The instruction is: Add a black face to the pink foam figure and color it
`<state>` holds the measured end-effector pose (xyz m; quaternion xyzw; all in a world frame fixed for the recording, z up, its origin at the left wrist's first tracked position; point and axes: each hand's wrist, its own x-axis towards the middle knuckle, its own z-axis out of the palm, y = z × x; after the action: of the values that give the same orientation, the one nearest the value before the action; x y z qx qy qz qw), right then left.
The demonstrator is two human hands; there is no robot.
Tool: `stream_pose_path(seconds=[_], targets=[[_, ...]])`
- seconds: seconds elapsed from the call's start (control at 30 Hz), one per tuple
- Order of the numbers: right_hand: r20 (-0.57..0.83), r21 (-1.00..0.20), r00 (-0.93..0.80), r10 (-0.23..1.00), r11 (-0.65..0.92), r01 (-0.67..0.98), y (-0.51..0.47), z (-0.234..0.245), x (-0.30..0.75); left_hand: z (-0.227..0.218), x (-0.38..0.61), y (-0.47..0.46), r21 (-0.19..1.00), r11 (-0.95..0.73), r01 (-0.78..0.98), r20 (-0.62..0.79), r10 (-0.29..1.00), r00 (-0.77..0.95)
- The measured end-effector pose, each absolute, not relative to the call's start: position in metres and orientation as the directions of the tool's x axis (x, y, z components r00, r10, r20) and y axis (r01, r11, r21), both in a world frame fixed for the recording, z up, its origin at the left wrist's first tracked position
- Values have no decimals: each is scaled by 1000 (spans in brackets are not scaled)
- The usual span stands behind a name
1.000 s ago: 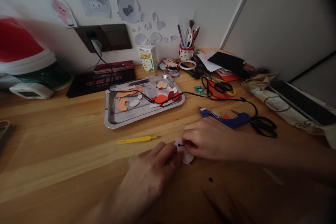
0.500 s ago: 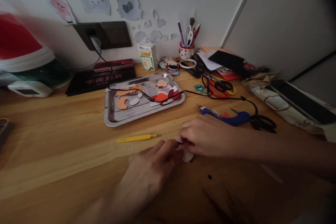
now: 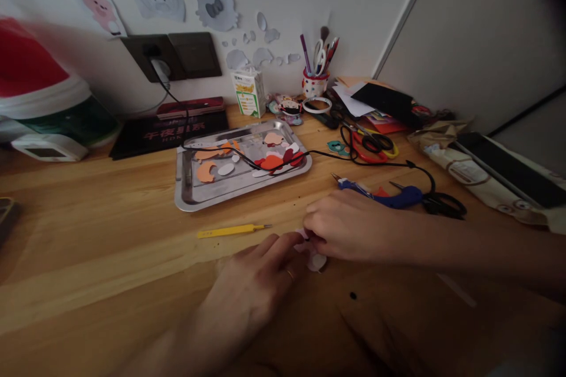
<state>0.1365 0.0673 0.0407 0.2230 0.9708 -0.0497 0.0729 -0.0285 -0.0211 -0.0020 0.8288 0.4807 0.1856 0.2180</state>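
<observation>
A small pale pink cut-out figure [image 3: 315, 260] lies on the wooden table, partly covered by my fingers. My left hand [image 3: 254, 280], with a ring on one finger, holds its left edge with bent fingers. From the right, my right hand [image 3: 333, 227] pinches at the upper part of the cut-out; whatever is between its fingertips is hidden. Yellow tweezers [image 3: 232, 231] lie just beyond my left hand. A blue glue gun [image 3: 387, 195] rests behind my right forearm. A small black dot-like piece [image 3: 352, 296] sits on the table, nearer to me.
A metal tray [image 3: 188, 203] with coloured cut-outs stands behind the tweezers, a black cable [image 3: 327, 156] crossing it. Scissors [image 3: 375, 144], a pen cup [image 3: 315, 83], a drink carton [image 3: 249, 93] and papers [image 3: 380, 100] line the back. A phone [image 3: 508, 168] lies at the right.
The camera view has shifted very slightly. Both hands stay at the pink cut-out, with almost no visible movement.
</observation>
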Motion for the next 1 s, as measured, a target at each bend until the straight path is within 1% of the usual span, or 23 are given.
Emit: stream_pose_path(seconds=[0.27,0.4,0.63,0.73,0.83,0.9,1.0], targets=[[-252,-65,-852,460,870,489,66,49,133,-3,-28,-20,559,-411,720,96,895,436],[-211,-86,-874,437,883,462,66,48,136,-1,-27,-19,547,-405,733,95,900,426],[-154,-117,-882,445,879,463,67,43,145,1,-28,-19,430,-502,750,111,854,508],[-132,-130,-872,472,864,487,69,44,150,0,-29,-19,404,-520,752,115,845,522],[-89,-163,-866,493,850,501,70,44,155,0,-29,-19,418,-513,750,130,851,509],[-57,-200,-873,485,851,486,69,43,159,1,-28,-19,449,-498,742,132,858,496],[-9,-238,-884,467,858,455,66,39,165,4,-27,-19,522,-406,750,69,896,438]])
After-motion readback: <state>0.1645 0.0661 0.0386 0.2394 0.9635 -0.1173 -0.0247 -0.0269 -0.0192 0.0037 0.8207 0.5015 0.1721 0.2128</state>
